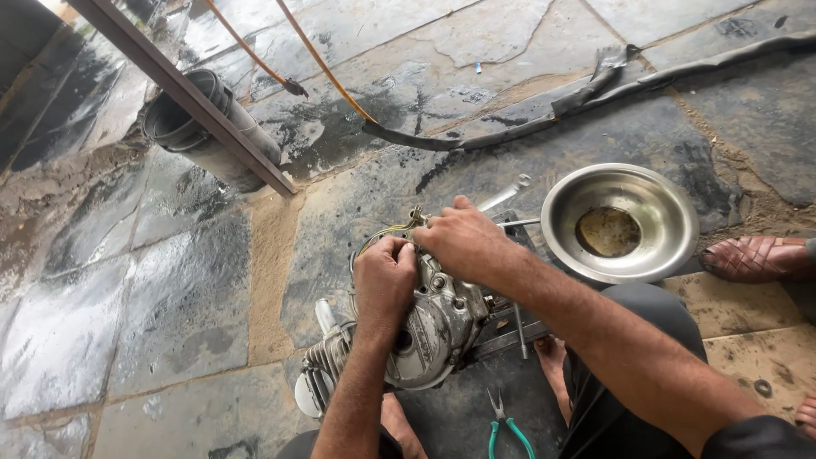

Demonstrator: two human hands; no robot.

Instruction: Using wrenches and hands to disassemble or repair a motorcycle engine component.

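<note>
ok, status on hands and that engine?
Left hand and right hand both gripping top of engine. Engine on stone floor. Pliers and steel bowl nearby, clear.

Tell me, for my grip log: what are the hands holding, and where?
Both left hand and right hand grip the grey metal engine at its top edge.

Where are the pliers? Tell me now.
The pliers lie on the floor at the bottom of the head view, just below the engine, between the person's legs.
</note>
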